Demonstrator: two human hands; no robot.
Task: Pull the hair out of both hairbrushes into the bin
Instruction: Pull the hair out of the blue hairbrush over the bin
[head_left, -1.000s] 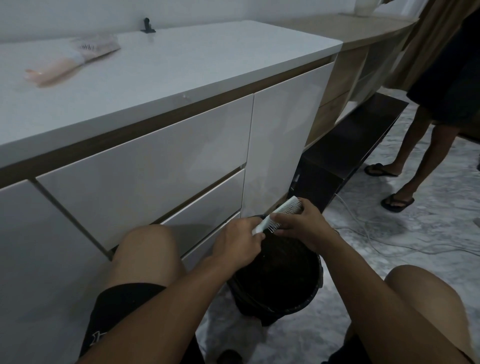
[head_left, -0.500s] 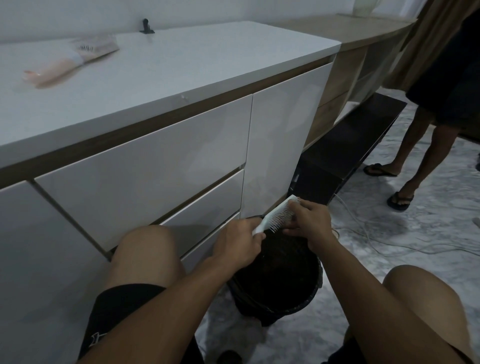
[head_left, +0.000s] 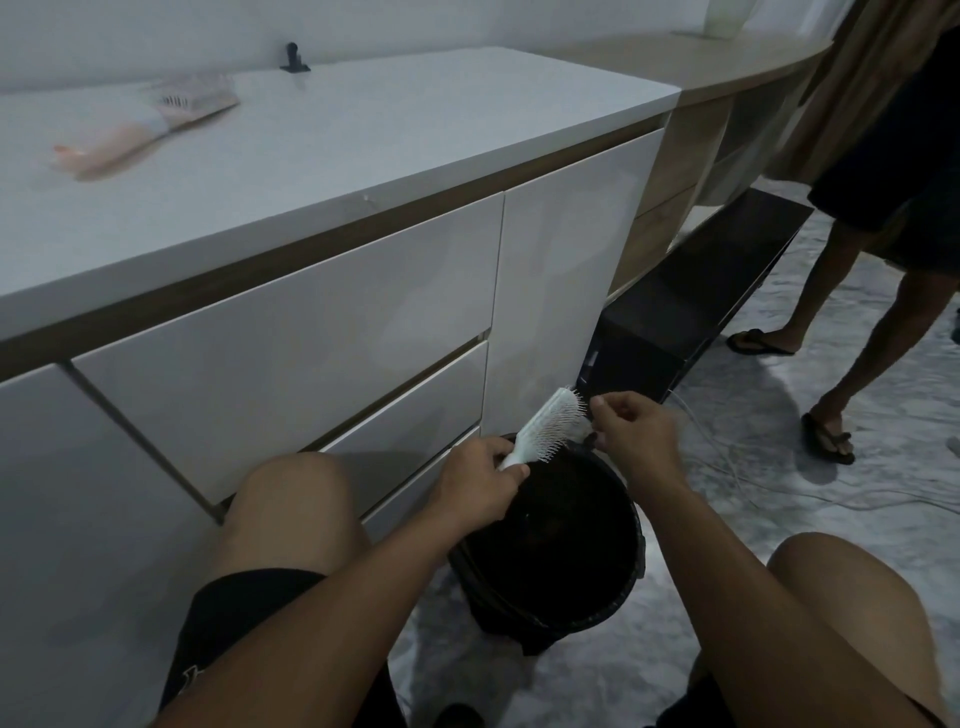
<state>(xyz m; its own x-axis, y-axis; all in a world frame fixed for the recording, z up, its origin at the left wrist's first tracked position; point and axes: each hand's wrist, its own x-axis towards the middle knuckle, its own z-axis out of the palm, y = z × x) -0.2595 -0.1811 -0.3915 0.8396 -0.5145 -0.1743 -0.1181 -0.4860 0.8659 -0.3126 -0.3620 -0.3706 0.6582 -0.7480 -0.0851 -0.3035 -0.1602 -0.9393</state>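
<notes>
No readable text, labels, brands, numbers or signs anywhere. Small pale mark on the black shorts (head_left: 189, 675) at the lower left, too small and dim to tell if it is a logo or lettering. White hairbrush (head_left: 545, 428), black bin (head_left: 613, 613), white drawer fronts (head_left: 291, 353) and tabletop (head_left: 363, 130) carry no print. Second brush (head_left: 156, 124) on the tabletop is blurred; nothing legible on it.

The open bin (head_left: 613, 582) is lying clear directly below the right hand (head_left: 636, 434), while cabinet fronts (head_left: 561, 291) are blocking just beyond it.
</notes>
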